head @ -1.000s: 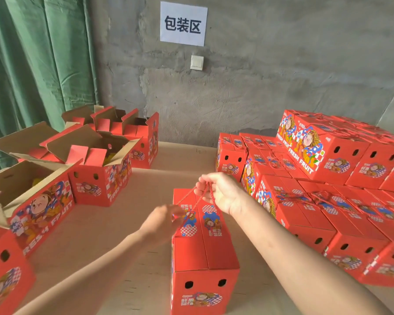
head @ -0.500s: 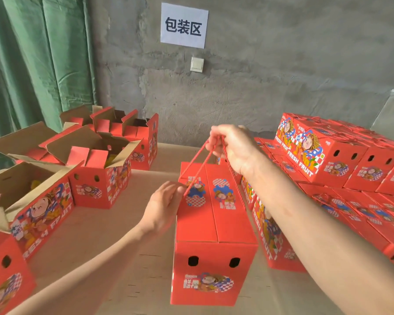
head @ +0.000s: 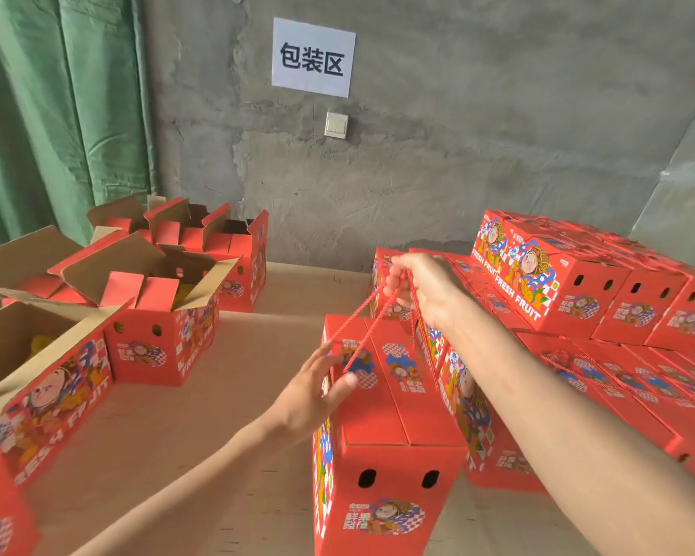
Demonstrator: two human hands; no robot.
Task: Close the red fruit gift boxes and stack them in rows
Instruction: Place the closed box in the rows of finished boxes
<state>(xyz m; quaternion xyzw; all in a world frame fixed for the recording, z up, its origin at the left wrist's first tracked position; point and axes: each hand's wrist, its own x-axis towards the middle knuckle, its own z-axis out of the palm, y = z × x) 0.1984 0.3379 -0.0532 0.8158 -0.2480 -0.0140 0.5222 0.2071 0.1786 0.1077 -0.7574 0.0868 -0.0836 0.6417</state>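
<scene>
A closed red fruit gift box hangs in front of me by its red rope handles, above the tan table. My right hand grips the ropes above the box. My left hand touches the box's top left edge, thumb on the lid. Just right of the box, closed red boxes lie in rows, with a second layer at the back right. Open red boxes with raised flaps stand on the left.
A grey concrete wall with a white paper sign and a light switch rises behind the table. A green curtain hangs at the left. Bare tabletop lies between the open boxes and the closed stack.
My right hand lifted the closed box by its ropes off the table and carried it right, next to the stacked rows. My left hand stayed at the box's left edge.
</scene>
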